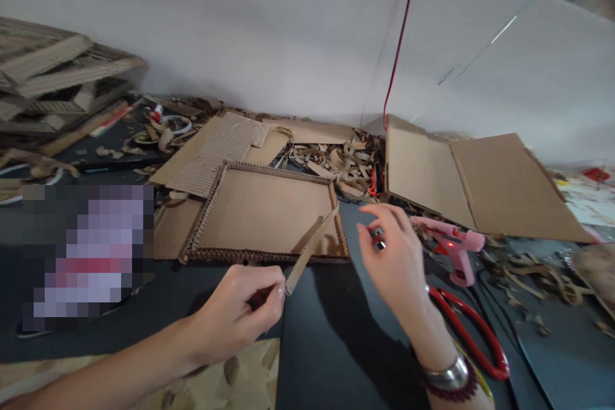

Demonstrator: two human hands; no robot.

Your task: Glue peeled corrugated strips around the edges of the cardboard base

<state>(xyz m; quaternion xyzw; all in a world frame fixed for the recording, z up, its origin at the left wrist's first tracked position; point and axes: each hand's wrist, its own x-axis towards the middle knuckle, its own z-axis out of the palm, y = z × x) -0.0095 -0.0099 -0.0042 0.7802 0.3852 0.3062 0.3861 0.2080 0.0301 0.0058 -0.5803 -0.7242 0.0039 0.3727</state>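
My left hand (250,307) is closed in a pinch on the near end of a narrow cardboard strip (307,253). The strip slants up and to the right, across the near right corner of a shallow cardboard tray (266,208) edged with corrugated strips. My right hand (391,253) is raised just right of the tray, thumb and index finger apart. A small shiny metal piece shows by its fingers; I cannot tell what it belongs to. Red-handled scissors (473,333) lie beside my right wrist, partly hidden by it.
A pink glue gun (456,246) with a lit red light lies to the right. Folded cardboard (514,186) leans at the back right. Corrugated sheets (216,150) and a heap of scraps (343,157) lie behind the tray. A blurred-out purple object (96,256) is on the left.
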